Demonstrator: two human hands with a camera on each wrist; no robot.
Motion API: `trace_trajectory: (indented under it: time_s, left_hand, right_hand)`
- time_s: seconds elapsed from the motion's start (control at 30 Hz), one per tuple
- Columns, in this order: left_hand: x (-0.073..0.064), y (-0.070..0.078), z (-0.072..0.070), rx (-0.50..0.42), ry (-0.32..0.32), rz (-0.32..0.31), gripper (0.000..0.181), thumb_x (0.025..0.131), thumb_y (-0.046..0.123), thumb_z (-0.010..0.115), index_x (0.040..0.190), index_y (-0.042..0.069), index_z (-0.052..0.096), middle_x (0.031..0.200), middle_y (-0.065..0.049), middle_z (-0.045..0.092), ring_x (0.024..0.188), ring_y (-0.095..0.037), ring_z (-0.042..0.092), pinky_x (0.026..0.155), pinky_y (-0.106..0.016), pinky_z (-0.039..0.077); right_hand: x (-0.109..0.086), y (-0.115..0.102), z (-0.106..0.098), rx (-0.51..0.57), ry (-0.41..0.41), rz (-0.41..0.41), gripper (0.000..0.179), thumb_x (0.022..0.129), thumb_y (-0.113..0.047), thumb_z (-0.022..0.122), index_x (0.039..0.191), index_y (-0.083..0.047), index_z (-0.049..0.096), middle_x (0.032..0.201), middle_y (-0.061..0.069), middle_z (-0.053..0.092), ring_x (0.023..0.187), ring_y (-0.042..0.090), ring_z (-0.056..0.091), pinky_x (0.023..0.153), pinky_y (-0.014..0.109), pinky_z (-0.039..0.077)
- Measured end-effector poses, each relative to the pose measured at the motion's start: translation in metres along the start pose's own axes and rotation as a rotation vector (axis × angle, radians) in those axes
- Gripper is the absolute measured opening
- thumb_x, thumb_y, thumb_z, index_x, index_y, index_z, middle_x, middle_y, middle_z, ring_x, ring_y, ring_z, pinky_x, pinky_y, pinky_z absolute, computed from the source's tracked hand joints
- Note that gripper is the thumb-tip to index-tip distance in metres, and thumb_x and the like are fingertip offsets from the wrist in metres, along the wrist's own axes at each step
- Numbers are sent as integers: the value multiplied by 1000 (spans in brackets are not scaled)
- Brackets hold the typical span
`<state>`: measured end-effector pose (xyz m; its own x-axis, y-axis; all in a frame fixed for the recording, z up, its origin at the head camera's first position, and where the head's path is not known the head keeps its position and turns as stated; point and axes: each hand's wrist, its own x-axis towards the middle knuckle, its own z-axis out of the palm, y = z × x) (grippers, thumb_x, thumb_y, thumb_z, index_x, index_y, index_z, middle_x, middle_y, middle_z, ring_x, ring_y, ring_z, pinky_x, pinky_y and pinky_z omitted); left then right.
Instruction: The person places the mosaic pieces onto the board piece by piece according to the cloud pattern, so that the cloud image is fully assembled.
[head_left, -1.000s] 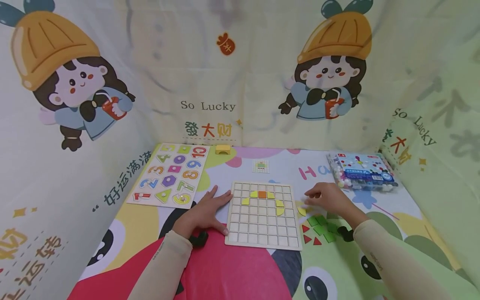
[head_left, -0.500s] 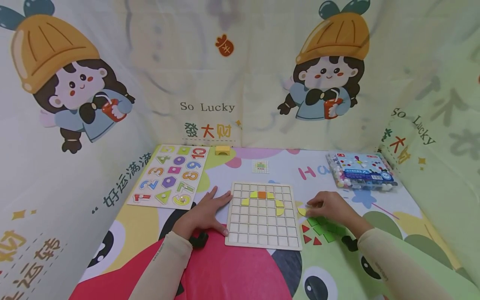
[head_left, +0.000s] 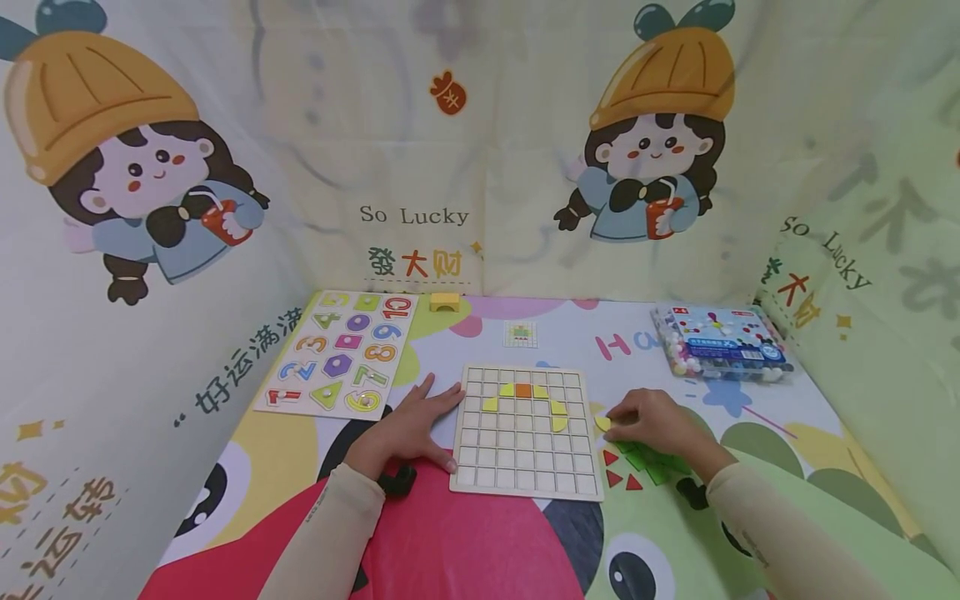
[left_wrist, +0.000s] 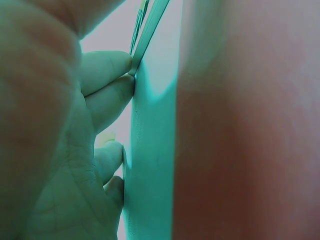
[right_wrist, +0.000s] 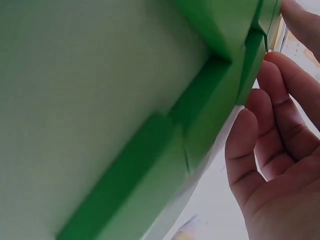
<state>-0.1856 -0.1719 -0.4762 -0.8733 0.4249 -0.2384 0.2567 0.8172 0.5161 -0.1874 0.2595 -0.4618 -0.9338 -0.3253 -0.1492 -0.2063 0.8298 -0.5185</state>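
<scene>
My left hand (head_left: 405, 429) lies spread along the left edge of a square wooden grid board (head_left: 517, 479), its fingertips and thumb touching the rim. Yellow rounded tiles (head_left: 559, 423) and one orange square tile (head_left: 523, 390) sit in the board's upper cells. To the right of the board, the thumb and fingertips of my right hand (head_left: 654, 421) pinch the edge of a loose yellow rounded tile (head_left: 602, 423), partly hidden by them. Green square tiles (head_left: 652, 467) lie under that hand, looming large as green tiles (right_wrist: 150, 165) in the right wrist view.
Several small red triangle tiles (head_left: 613, 479) lie right of the board. A small pattern card (head_left: 521, 334) is behind it. At the left stands a number puzzle board (head_left: 348, 354), near a yellow arch block (head_left: 445, 302). A clear plastic box (head_left: 723, 346) occupies the back right.
My right hand has come down and slightly left to the loose yellow tile, now covering part of it and the green tiles. My left hand stays at the board's edge.
</scene>
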Motion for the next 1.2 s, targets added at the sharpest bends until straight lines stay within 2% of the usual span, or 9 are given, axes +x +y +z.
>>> trace_trajectory:
  time_s: [0.27, 0.4, 0.63, 0.8, 1.07, 1.2]
  left_hand:
    - [1, -1, 0, 10, -1, 3, 118, 65, 54, 97, 165, 39, 35, 176, 12, 27, 168, -35, 0, 125, -66, 34]
    - [0, -1, 0, 10, -2, 5, 119, 65, 54, 97, 165, 38, 35, 176, 11, 27, 167, -35, 1, 124, -66, 34]
    - [0, -1, -3, -1, -7, 27, 120, 65, 52, 99, 166, 35, 35, 175, 13, 27, 168, -35, -2, 128, -65, 28]
    - [-1, -2, -2, -5, -3, 31, 120, 65, 52, 99, 166, 34, 36, 175, 13, 28, 168, -35, -2, 127, -66, 29]
    - [0, -4, 1, -10, 4, 12, 120, 64, 53, 98, 166, 36, 36, 175, 12, 28, 167, -35, 0, 125, -66, 34]
    - [0, -4, 1, -13, 4, 12, 120, 64, 53, 98, 166, 37, 35, 176, 13, 28, 167, -35, -1, 126, -65, 32]
  right_hand:
    - [2, -5, 7, -48, 38, -30, 30, 87, -31, 88, 106, -8, 85, 93, -4, 75, 86, 12, 63, 78, 34, 57]
    - [1, -6, 9, -69, 49, -9, 29, 87, -31, 89, 105, -10, 85, 93, -5, 76, 86, 11, 63, 80, 34, 57]
    - [-3, -9, 7, -81, 69, -42, 28, 87, -30, 88, 105, -9, 84, 93, -4, 75, 87, 13, 64, 79, 36, 58]
    - [-2, -11, 5, -85, 70, -49, 28, 87, -30, 88, 104, -8, 84, 93, -4, 75, 86, 12, 64, 79, 36, 58]
    - [6, -27, 3, -67, 67, -33, 33, 87, -33, 88, 107, -8, 84, 94, -2, 76, 86, 13, 63, 77, 32, 57]
    - [11, -37, 3, -52, 82, -60, 31, 87, -31, 88, 106, -8, 84, 94, -2, 76, 86, 13, 62, 75, 31, 57]
